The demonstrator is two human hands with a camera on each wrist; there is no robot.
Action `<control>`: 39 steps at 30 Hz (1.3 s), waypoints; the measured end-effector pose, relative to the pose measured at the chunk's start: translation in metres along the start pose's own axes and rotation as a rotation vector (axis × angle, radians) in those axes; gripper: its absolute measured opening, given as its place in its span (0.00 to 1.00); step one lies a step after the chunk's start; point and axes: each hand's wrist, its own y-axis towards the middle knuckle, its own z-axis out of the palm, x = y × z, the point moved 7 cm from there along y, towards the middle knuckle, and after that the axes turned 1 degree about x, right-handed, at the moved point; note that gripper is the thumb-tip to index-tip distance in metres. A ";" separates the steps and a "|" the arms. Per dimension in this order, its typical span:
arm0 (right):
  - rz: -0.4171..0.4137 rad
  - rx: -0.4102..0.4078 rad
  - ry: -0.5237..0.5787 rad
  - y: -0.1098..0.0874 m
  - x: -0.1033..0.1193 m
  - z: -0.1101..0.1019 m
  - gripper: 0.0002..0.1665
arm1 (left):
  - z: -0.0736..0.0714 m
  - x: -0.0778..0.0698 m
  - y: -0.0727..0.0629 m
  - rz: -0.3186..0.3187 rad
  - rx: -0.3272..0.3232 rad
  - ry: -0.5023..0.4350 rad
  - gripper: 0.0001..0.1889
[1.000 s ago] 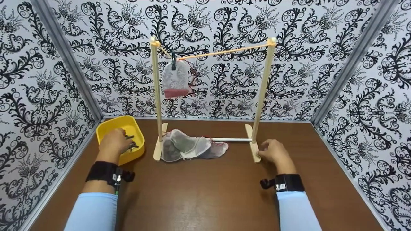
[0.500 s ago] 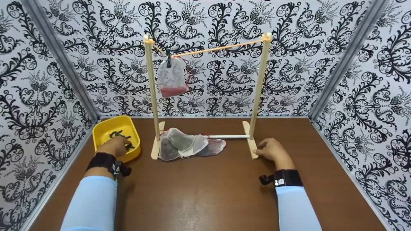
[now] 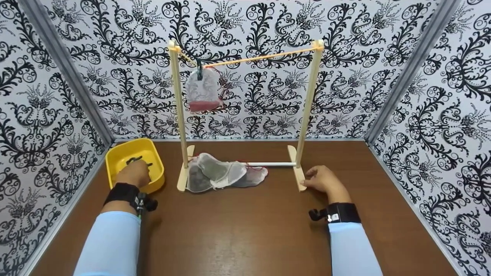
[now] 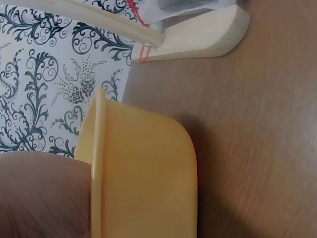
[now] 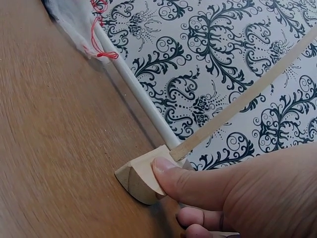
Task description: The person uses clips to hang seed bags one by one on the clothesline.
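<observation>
My left hand (image 3: 134, 173) reaches down into a yellow plastic bin (image 3: 159, 174) at the left, where small dark clips (image 3: 134, 159) lie. Its fingertips are hidden, and I cannot tell whether they hold a clip. My right hand (image 3: 322, 179) holds the right wooden foot (image 3: 299, 178) of a small clothesline stand; in the right wrist view the thumb (image 5: 171, 173) presses on the foot's top. From the orange line (image 3: 261, 57) hangs a white mesh bag (image 3: 203, 90) with red contents, fastened by a dark clip (image 3: 199, 71) near the left post.
Several mesh drawstring bags (image 3: 215, 170) with red cords lie overlapping by the left foot (image 3: 183, 179). A white bar (image 3: 270, 164) joins the stand's feet. Patterned panels enclose the brown table (image 3: 238, 230) at the back and sides.
The left hand has sunk deeper into the bin, now covering some of the clips. The right hand stays at the stand's foot. The head view has shifted slightly.
</observation>
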 end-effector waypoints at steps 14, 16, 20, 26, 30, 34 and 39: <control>0.011 0.022 0.017 0.003 0.001 0.001 0.31 | -0.046 -0.030 -0.022 -0.039 -0.606 -0.630 0.26; 0.008 0.025 0.016 0.004 0.001 0.003 0.31 | -0.051 -0.054 -0.035 -0.013 -0.728 -0.707 0.24; 0.000 0.022 0.015 0.006 0.001 0.004 0.31 | -0.044 -0.104 -0.046 0.050 -0.751 -0.874 0.24; -0.024 0.015 0.028 0.005 0.003 0.006 0.29 | -0.022 -0.176 -0.047 0.243 -0.704 -1.020 0.21; -0.019 0.009 -0.003 0.004 0.004 0.003 0.29 | -0.007 -0.210 -0.047 0.316 -0.627 -1.016 0.19; -0.025 -0.036 -0.071 -0.001 0.023 -0.011 0.25 | 0.004 -0.226 -0.049 0.275 -0.592 -0.929 0.20; -0.155 -0.079 0.016 -0.011 0.088 -0.018 0.25 | 0.013 -0.239 -0.051 0.358 -0.572 -1.089 0.18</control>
